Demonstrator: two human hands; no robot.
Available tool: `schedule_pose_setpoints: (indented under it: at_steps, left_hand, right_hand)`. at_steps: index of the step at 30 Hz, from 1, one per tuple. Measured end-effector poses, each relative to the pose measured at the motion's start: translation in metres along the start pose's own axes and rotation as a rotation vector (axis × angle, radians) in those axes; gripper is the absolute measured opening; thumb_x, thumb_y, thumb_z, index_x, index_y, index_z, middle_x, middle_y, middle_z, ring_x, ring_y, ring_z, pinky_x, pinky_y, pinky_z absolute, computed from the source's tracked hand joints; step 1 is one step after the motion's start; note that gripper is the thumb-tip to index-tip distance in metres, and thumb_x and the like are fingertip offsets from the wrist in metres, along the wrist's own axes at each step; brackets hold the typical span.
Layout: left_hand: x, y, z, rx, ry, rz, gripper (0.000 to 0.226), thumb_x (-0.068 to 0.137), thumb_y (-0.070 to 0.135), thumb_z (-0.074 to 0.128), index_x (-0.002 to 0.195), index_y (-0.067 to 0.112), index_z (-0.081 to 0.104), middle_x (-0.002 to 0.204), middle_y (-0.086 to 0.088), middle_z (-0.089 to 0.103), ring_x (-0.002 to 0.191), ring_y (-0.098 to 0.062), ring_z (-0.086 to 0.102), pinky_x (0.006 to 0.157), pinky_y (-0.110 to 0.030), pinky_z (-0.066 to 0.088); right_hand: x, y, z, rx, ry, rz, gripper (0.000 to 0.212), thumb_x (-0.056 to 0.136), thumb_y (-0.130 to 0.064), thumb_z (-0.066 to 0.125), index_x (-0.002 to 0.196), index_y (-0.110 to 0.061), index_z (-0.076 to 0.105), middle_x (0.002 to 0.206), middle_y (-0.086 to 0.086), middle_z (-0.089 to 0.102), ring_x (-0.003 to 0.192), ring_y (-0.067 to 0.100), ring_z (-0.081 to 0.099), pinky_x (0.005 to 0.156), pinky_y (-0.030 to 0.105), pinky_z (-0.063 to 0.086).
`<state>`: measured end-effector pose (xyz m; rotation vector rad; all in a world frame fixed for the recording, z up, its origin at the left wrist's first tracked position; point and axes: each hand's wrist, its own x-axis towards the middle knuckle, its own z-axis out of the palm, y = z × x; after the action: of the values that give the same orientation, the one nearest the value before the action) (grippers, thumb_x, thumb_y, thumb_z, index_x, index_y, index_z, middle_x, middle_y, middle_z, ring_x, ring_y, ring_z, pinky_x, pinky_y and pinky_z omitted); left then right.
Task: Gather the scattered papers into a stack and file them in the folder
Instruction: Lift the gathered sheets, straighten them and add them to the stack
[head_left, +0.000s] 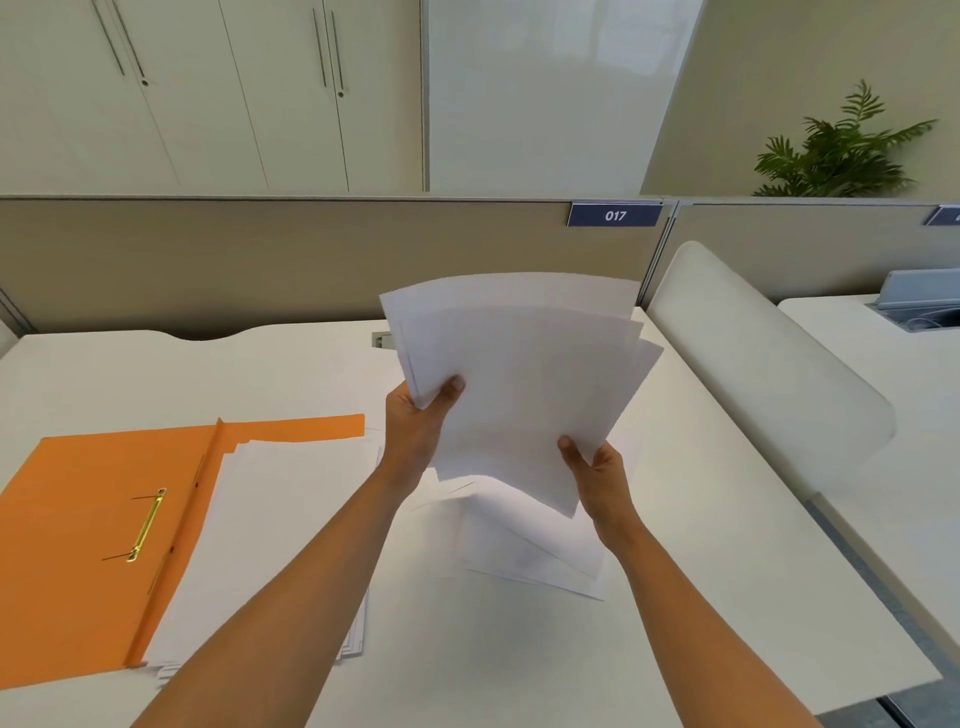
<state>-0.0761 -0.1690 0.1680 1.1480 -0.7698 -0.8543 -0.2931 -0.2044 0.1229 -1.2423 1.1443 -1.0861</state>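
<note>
Both hands hold a fanned bunch of white papers (524, 374) up above the desk. My left hand (421, 426) grips its lower left corner, thumb on the front. My right hand (597, 478) grips the lower right edge. Under the bunch, more loose sheets (535, 551) lie skewed on the desk. An orange folder (83, 519) lies open at the left, its brass fastener (148, 525) showing. A stack of white sheets (270, 519) rests on the folder's right half, partly hidden by my left forearm.
The white desk (260, 374) ends at a beige partition (260, 260) with a "017" sign (615, 215). A rounded white divider (758, 374) stands at the desk's right edge, another desk beyond it. A cable hatch (383, 340) sits behind the papers.
</note>
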Motion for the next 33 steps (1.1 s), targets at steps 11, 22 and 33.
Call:
schedule_pose_setpoints:
  at_steps: [11,22,33]
  left_hand:
    - [-0.016,-0.019,-0.016,0.087,0.028,-0.035,0.011,0.078,0.019,0.079,0.084,0.015,0.071,0.082,0.001,0.072,0.072,-0.014,0.065,0.063,-0.027,0.055]
    - [-0.017,-0.047,-0.065,0.305,0.103,-0.146,0.016,0.089,0.027,0.069,0.102,0.018,0.068,0.099,-0.003,0.072,0.092,-0.027,0.068,0.084,-0.047,0.057]
    - [-0.016,-0.031,-0.206,0.709,0.392,-0.251,0.013,0.092,0.023,0.062,0.090,0.010,0.063,0.084,-0.010,0.066,0.077,-0.031,0.059,0.062,-0.030,0.039]
  right_hand:
    - [-0.004,0.013,0.006,-0.086,-0.002,0.016,0.028,0.090,-0.029,0.066,0.115,-0.016,0.065,0.107,-0.001,0.071,0.096,0.019,0.067,0.076,0.025,0.054]
    - [-0.005,0.056,0.020,-0.539,-0.054,0.089,0.016,0.096,-0.022,0.056,0.108,-0.020,0.065,0.103,-0.001,0.070,0.096,0.024,0.064,0.086,0.039,0.050]
    - [-0.045,0.048,0.152,-0.399,-0.461,0.280,0.031,0.085,-0.019,0.068,0.113,-0.018,0.055,0.097,0.012,0.068,0.073,0.023,0.069,0.050,0.028,0.054]
